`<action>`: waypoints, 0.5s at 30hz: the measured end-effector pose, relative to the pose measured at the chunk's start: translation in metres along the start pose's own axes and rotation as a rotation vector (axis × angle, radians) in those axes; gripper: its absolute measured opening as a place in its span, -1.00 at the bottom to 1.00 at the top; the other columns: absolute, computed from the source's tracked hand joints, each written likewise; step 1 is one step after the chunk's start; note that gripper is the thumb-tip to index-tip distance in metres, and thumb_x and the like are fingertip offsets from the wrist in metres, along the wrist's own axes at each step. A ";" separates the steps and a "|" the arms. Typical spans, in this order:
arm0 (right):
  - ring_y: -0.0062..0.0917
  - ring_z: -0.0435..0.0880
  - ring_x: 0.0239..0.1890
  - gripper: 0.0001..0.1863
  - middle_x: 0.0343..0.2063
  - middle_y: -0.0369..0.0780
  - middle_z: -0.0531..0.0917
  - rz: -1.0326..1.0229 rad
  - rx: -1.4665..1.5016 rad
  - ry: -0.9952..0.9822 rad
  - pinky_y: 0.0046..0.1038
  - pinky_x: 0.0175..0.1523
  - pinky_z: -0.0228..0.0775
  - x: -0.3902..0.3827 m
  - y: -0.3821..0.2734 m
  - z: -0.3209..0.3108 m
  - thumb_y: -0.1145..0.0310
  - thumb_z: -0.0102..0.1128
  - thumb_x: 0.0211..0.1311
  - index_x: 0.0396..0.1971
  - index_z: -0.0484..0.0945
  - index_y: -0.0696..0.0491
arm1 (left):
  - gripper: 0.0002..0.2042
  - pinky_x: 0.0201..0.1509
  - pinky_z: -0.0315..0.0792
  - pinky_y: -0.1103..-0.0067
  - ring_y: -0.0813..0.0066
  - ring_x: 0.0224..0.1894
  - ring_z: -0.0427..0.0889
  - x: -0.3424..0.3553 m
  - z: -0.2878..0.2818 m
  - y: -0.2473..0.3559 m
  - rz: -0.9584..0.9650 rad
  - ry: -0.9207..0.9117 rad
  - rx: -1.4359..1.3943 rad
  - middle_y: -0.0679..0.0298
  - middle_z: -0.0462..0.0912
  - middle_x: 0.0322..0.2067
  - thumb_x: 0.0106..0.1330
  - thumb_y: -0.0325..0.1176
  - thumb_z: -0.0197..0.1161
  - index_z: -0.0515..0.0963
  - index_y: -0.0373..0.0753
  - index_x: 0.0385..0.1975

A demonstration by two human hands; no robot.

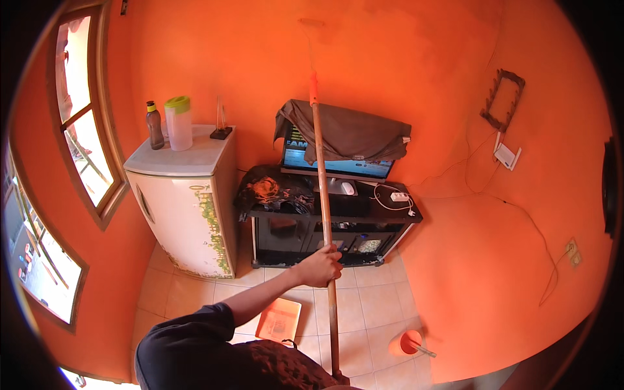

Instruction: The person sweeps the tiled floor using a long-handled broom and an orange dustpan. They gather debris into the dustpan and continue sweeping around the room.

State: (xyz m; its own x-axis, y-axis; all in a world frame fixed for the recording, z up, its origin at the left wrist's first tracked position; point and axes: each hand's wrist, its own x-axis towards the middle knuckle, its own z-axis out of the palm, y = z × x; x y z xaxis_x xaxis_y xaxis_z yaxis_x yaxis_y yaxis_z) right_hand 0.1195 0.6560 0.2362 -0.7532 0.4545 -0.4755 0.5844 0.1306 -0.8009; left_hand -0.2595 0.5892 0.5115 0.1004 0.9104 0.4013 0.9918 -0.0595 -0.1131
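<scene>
My left hand (pixel 318 266) is closed around the wooden pole of a long paint roller (pixel 323 175), about two-thirds of the way down it. At the pole's lower end, my right hand (pixel 340 378) grips it, only a small part showing at the bottom edge. An orange handle joins the pole to a thin frame, and the roller head (pixel 311 22) is high on the orange wall (pixel 403 52), blending with its colour. On the tiled floor below my left arm lies an orange-stained paint tray (pixel 279 320). To the right stands an orange bucket (pixel 404 343) with a stick-like handle leaning out.
Behind the pole, a television (pixel 338 164) half draped in brown cloth stands on a black cabinet (pixel 279 240) with a power strip (pixel 399 197). A small fridge (pixel 188 221) at left carries a bottle and a pitcher (pixel 179 123). Cables and a white router (pixel 507 156) hang on the right wall.
</scene>
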 end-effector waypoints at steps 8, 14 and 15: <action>-0.61 0.37 -0.44 -0.52 -0.36 -0.14 0.42 0.026 0.136 -0.061 -0.48 -0.49 0.24 0.049 0.029 -0.020 0.03 0.19 0.18 -0.08 0.37 0.09 | -0.85 0.40 -0.13 0.13 0.27 0.16 0.27 0.019 -0.052 -0.024 -0.009 0.211 -0.091 0.31 0.43 -0.21 -0.06 -0.42 0.28 0.51 -0.10 -0.45; -0.67 0.15 -0.84 -0.36 -0.83 -0.35 0.20 -0.060 0.387 0.019 -0.57 -0.77 -0.04 0.033 -0.155 -0.016 -0.34 -0.26 0.18 -0.62 0.26 0.00 | -0.67 0.37 -0.09 0.08 0.06 0.33 0.07 -0.054 -0.073 -0.017 -0.279 0.469 -0.305 0.14 0.33 0.04 0.05 -0.35 0.28 0.47 -0.09 -0.15; -0.68 0.11 -0.91 -0.30 -0.90 -0.39 0.17 -0.085 0.396 0.016 -0.58 -0.81 -0.08 0.034 -0.179 -0.012 -0.41 -0.33 0.18 -0.71 0.24 -0.01 | -0.68 0.36 -0.05 0.11 0.05 0.32 0.09 -0.078 -0.063 -0.018 -0.320 0.459 -0.359 0.13 0.35 0.03 0.06 -0.33 0.28 0.47 -0.10 -0.15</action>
State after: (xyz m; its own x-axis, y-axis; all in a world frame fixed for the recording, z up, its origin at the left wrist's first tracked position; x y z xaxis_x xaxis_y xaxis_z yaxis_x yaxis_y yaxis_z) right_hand -0.0069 0.6587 0.3676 -0.7870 0.4712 -0.3983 0.3562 -0.1800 -0.9169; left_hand -0.2803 0.4940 0.5392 -0.2589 0.6438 0.7200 0.9351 -0.0197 0.3538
